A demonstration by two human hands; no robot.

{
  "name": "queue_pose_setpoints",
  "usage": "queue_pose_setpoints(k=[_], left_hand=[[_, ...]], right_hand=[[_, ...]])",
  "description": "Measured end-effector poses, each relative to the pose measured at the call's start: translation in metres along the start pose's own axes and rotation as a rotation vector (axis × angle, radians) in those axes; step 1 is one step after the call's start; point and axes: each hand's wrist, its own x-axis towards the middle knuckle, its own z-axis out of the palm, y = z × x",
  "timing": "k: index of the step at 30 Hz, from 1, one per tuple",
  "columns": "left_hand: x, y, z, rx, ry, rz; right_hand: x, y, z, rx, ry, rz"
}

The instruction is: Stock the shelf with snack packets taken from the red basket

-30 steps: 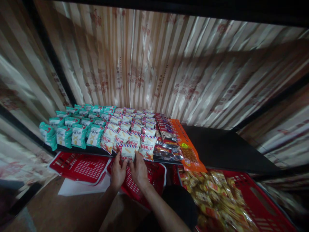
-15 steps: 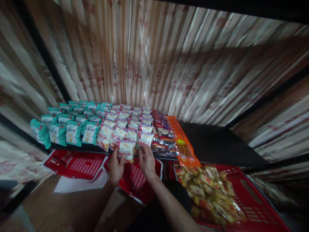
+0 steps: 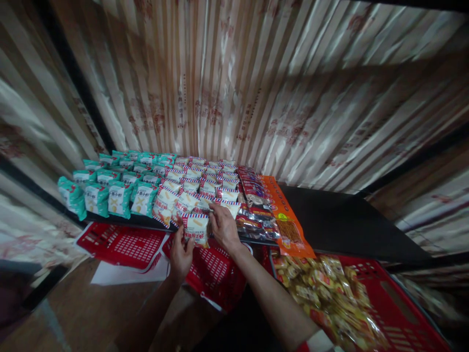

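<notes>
My left hand (image 3: 181, 254) pinches the lower left side of a small white snack bag (image 3: 196, 227) with a red-and-blue striped top edge and red lettering. This bag is upright at the shelf's front edge, before rows of matching snack bags (image 3: 192, 185). My right hand (image 3: 224, 226) is just right of it, fingers extended over the front row and touching a bag there; the fingertips are partly hidden. Teal snack bags (image 3: 119, 199) stand in rows to the left. Dark red-and-purple packets (image 3: 252, 186) lie to the right, beside a large orange bag (image 3: 280, 212).
The black shelf (image 3: 340, 220) runs on to the right. Beneath it sit a red basket (image 3: 124, 244), another red basket (image 3: 216, 271) and a red crate (image 3: 399, 313) with yellow-wrapped snacks (image 3: 330, 293). A striped, printed sheet (image 3: 227, 98) hangs behind.
My right hand has moved up from beside the held bag onto the front row. My left hand keeps hold of the bag. The whole view has shifted slightly to the right.
</notes>
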Motion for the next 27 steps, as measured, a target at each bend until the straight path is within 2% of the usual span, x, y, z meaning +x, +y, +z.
queue_pose_setpoints(k=[5,12,19,27], left_hand=[[0.002,0.001,-0.002,-0.029,-0.031,0.022],[0.008,0.001,-0.004,0.071,-0.006,0.084],[0.007,-0.003,-0.004,0.122,-0.011,0.126],[0.014,0.003,-0.004,0.202,-0.008,0.163]], right_hand=[[-0.006,-0.009,0.010,0.114,-0.097,0.083],[-0.008,-0.006,0.019,0.109,-0.189,0.067],[-0.009,-0.005,0.023,0.114,-0.160,0.130],[-0.007,-0.001,0.026,0.091,-0.137,0.118]])
